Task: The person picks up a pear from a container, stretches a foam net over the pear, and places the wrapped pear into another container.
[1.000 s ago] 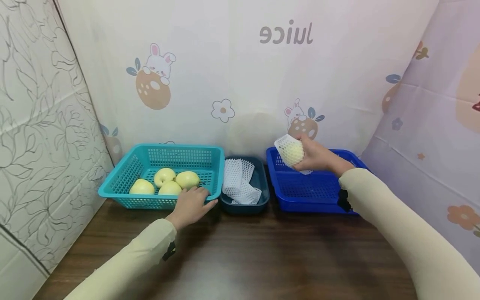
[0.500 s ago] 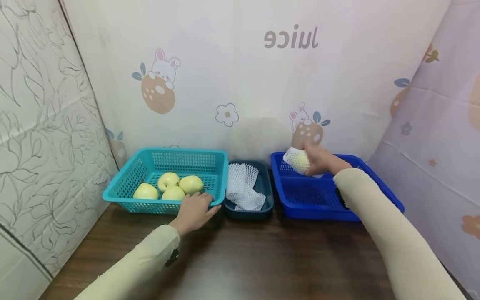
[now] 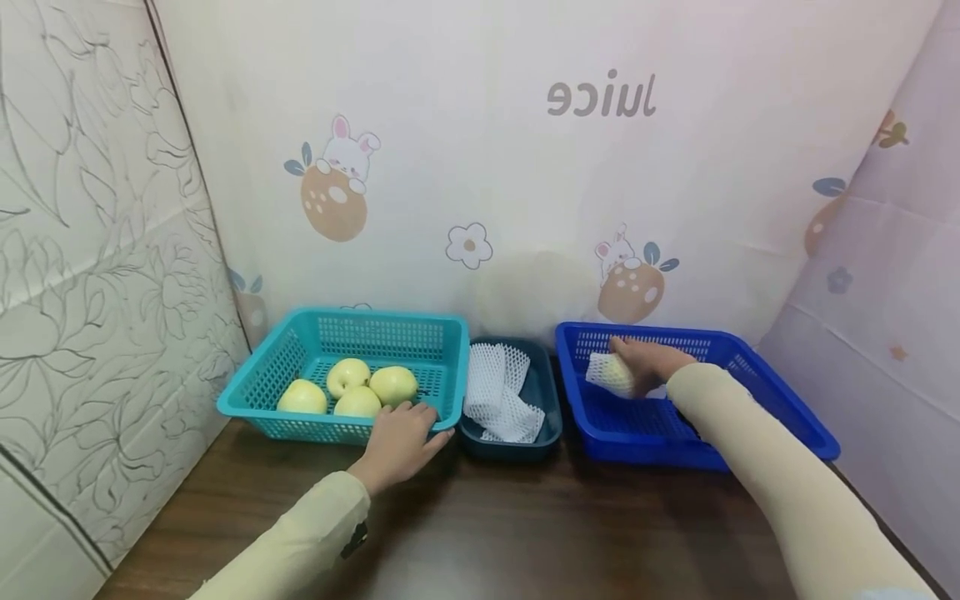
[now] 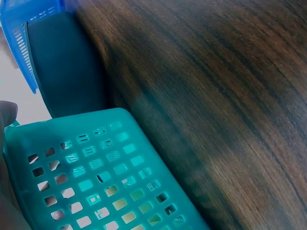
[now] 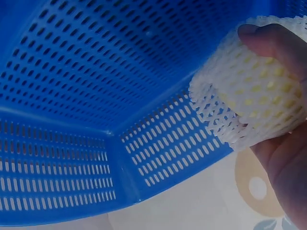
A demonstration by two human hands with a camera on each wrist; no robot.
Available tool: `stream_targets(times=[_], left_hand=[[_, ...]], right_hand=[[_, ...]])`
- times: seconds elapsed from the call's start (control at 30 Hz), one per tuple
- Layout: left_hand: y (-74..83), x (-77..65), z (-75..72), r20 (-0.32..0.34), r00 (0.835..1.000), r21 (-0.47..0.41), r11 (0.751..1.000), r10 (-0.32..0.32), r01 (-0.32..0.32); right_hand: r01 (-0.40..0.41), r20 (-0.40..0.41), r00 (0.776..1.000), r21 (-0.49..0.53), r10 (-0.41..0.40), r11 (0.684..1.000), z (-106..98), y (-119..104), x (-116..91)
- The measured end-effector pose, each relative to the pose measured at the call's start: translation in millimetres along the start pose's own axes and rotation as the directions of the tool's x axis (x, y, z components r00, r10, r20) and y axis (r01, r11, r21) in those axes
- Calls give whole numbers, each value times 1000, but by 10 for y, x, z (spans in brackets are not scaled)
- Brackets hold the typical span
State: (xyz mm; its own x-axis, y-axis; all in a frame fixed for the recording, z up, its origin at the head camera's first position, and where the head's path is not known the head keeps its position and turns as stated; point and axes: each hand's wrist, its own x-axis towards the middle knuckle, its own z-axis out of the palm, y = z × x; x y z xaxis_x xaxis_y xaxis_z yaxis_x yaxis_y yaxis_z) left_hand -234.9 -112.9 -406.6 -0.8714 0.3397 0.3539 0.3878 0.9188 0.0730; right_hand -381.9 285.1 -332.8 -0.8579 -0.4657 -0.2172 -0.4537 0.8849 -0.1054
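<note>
My right hand [image 3: 647, 365] grips a pale yellow-green apple [image 5: 276, 91] wrapped in a white foam net sleeve [image 5: 225, 115]. It is inside the blue basket [image 3: 757, 392], below rim level near the back left. In the right wrist view, the thumb presses on the netting and the sleeve's loose end sticks out past the fruit. My left hand [image 3: 401, 442] rests on the near rim of the teal basket [image 3: 247, 400], fingers over the edge and thumb toward the right corner. Several bare apples [image 3: 348, 377] lie in that basket, just beyond the fingers.
Between the two baskets stands a small dark teal tray [image 3: 551, 408] with several flat white foam nets [image 3: 487, 387]. All stand on a dark wooden table [image 3: 525, 533] against a printed cloth backdrop [image 3: 480, 150]. Another patterned panel [image 3: 97, 292] bounds the left.
My right hand has lowered the netted apple from above the blue basket down into it. My left hand stays on the teal basket's rim. The head view has tilted slightly up and shifted left.
</note>
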Motion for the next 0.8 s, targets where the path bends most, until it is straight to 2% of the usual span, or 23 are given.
stream_targets(times=[0.1,0.23,0.4,0.63,0.8], left_hand=[[24,-33,16,11,1000,1,1000,-1,1],[47,-78,30,15,1000,3,1000,0,0],[68,-101,46,12,1000,16,1000,5,-5],[54,-59,20,-10,1000,6,1000,-4,4],[22,-7,-13,-2,1000,7,1000,-8,8]], right_hand=[[-14,40,999,-27,15,1000,96,24,17],[-48,84,995,-15,49,999,222,22,45],[-110,165,980,-5,109,994,319,-15,42],[-161,176,970,-48,167,986,198,-103,53],[-208,229,952,-4,203,978,61,-154,59]])
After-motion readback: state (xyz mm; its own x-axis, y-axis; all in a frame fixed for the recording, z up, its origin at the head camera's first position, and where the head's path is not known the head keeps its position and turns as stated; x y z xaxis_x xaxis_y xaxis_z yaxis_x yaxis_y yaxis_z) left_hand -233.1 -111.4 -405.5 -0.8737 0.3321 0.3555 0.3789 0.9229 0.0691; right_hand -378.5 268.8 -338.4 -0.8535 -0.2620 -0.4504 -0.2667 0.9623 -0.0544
